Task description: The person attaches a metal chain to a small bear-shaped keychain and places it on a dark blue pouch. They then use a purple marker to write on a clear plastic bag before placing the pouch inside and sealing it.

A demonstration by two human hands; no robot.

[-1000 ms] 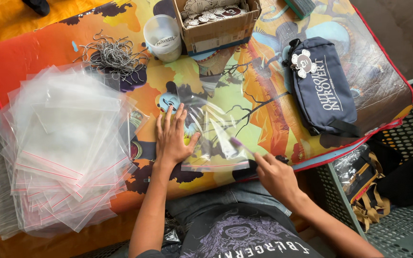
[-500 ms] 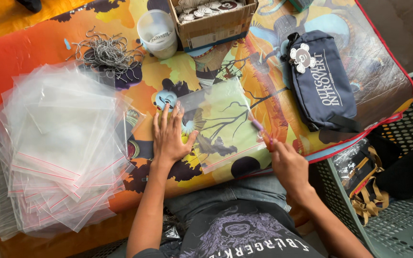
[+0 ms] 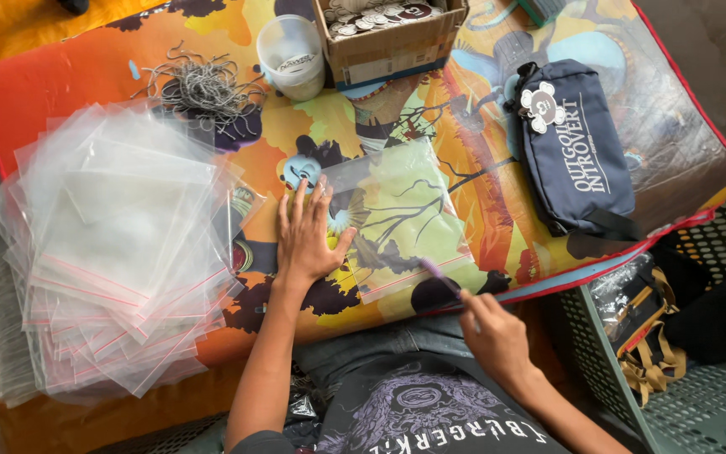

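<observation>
Head view: cardboard box (image 3: 390, 44) of round badges (image 3: 373, 15).

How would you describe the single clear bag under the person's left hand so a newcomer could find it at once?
Start from the bright orange illustrated mat covering the table. Near its front edge, just right of the left hand, lies one flat clear plastic bag with a thin red strip along its near edge. Unlike the big heap of clear bags at the left, it lies alone, pinned by that hand.

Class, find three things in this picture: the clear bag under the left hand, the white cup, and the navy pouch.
clear bag (image 3: 405, 210), head view, middle of its flat face
white cup (image 3: 293, 52), head view, inside wall
navy pouch (image 3: 581, 160), head view, front panel
</observation>
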